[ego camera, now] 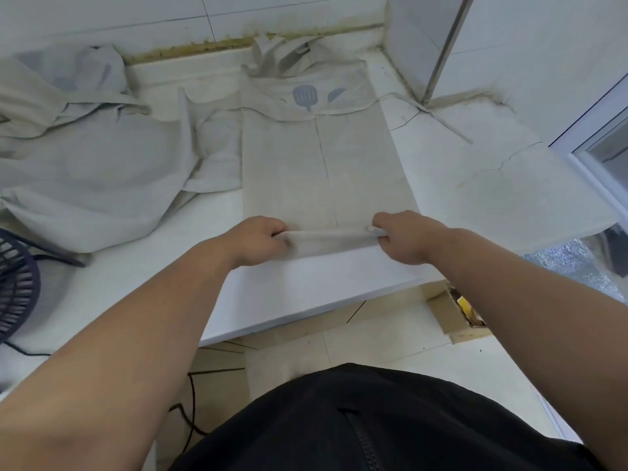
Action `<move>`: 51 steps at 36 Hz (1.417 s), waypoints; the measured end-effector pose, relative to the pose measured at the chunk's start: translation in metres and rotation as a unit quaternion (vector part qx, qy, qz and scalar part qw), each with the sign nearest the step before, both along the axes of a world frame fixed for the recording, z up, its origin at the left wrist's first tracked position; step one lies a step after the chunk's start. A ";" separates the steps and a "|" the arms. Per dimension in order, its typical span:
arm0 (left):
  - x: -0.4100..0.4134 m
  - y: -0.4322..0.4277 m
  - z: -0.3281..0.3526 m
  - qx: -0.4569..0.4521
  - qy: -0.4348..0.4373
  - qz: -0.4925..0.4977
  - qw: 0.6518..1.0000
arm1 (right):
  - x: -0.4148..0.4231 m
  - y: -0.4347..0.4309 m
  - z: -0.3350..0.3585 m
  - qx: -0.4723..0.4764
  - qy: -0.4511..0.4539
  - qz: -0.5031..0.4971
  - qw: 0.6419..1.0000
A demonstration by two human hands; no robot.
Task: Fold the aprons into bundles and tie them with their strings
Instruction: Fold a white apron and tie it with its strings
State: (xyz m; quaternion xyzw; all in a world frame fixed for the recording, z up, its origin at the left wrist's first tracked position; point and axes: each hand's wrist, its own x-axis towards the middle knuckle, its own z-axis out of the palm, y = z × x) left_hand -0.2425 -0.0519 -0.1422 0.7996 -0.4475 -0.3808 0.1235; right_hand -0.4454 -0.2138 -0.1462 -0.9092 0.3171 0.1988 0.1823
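Nearest to you, your black top (373,419) fills the bottom of the view, and a dark cable (192,402) trails over the floor to its left. On the floor to the right sits an open box (448,314), partly under the counter (306,294). At the left edge a dark fan (15,283) grille pokes in, beside the counter. Nothing lies between your hands and the cloth.

The apron (323,158) lies on the white counter in front of you, folded into a long beige strip that runs away from you toward the far wall, with a seam down its middle. Its near end is turned up into a thin roll (328,234) lying across the strip.

Your left hand (258,241) grips the left end of that roll, fingers curled round it. Your right hand (404,237) pinches the right end in the same way. The rest of the strip stretches flat beyond both hands.

Further off, a loose heap (95,164) of the same cloth lies crumpled on the left, touching the strip's left side. At the strip's far end a blue spatula print (306,96) shows, and a string (452,125) trails off to the right over the cracked counter.
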 end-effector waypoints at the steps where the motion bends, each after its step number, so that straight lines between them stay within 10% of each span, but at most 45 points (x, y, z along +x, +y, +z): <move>1: 0.005 0.000 -0.001 -0.001 0.006 0.018 1.000 | 0.001 -0.003 0.000 0.005 0.002 -0.002 1.000; 15: 0.019 0.000 -0.026 -0.024 -0.059 0.175 0.983 | 0.018 -0.046 0.013 -0.014 0.117 0.022 0.993; 34: -0.006 0.003 -0.038 0.012 -0.185 0.270 0.945 | -0.003 -0.039 -0.015 0.006 -0.003 -0.294 0.956; 42: -0.026 0.010 -0.046 -0.077 -0.309 0.193 0.928 | -0.020 -0.025 -0.022 -0.202 -0.008 -0.010 0.979; 51: 0.000 0.040 -0.052 -0.152 -0.192 0.098 0.965 | -0.051 -0.040 -0.031 -0.084 0.008 0.020 0.996</move>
